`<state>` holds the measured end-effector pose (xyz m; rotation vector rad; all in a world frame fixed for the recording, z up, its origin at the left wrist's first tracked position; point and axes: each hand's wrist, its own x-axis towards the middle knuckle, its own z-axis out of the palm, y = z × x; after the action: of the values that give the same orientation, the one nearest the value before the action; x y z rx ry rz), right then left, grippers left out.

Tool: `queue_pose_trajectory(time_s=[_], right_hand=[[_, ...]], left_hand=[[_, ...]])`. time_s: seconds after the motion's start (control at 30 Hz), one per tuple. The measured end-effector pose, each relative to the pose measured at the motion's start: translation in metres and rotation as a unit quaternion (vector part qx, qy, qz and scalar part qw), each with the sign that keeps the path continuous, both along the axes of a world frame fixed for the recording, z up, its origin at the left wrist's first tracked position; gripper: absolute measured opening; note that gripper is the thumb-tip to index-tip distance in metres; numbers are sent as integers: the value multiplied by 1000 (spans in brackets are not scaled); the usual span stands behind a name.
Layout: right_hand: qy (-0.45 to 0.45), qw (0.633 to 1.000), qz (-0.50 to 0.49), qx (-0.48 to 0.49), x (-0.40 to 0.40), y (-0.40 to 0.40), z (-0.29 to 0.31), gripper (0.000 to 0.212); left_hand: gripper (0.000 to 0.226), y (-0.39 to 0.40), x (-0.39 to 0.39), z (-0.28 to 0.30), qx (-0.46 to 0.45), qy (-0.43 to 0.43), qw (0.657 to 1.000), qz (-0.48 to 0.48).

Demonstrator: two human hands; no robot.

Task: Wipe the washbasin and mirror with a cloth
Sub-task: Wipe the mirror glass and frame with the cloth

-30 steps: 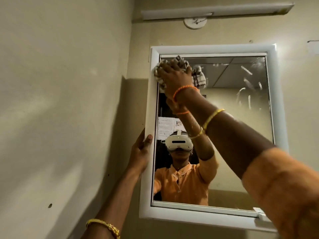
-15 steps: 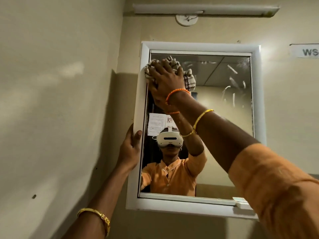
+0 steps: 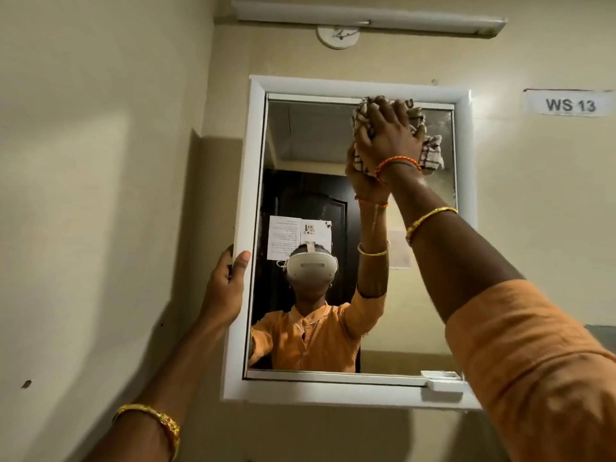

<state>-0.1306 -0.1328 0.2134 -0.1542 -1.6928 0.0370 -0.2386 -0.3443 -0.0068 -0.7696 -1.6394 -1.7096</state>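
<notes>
The mirror (image 3: 316, 155) is glossy glass in a smooth white plastic-looking frame (image 3: 248, 228); the checked cloth (image 3: 430, 151) is soft, crumpled woven fabric; the wall (image 3: 100, 161) is matt paint.

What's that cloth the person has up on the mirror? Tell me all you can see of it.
The cloth is off-white with dark checked lines, looks like soft woven cotton, and is bunched into a wad. The right hand grips it and presses it against the glass near the top right of the mirror, just under the white frame. Folds stick out around the fingers; the glass doubles part of it.
</notes>
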Motion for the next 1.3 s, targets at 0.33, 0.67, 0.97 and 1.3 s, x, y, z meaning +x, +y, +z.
queue_pose_trajectory(time_s=[0.33, 0.67, 0.97, 1.3], right_hand=[[-81, 980, -16, 181, -48, -119, -10, 51], [-96, 934, 35, 341, -45, -87, -112, 45], [-26, 967, 137, 213, 3, -108, 30, 56], [-77, 968, 45, 236, -40, -109, -34, 36]], left_hand=[[65, 6, -6, -6, 48, -4, 998, -44], [34, 14, 1, 1, 62, -28, 998, -6], [37, -7, 12, 27, 25, -74, 995, -61], [50, -9, 9, 76, 6, -89, 994, -63]])
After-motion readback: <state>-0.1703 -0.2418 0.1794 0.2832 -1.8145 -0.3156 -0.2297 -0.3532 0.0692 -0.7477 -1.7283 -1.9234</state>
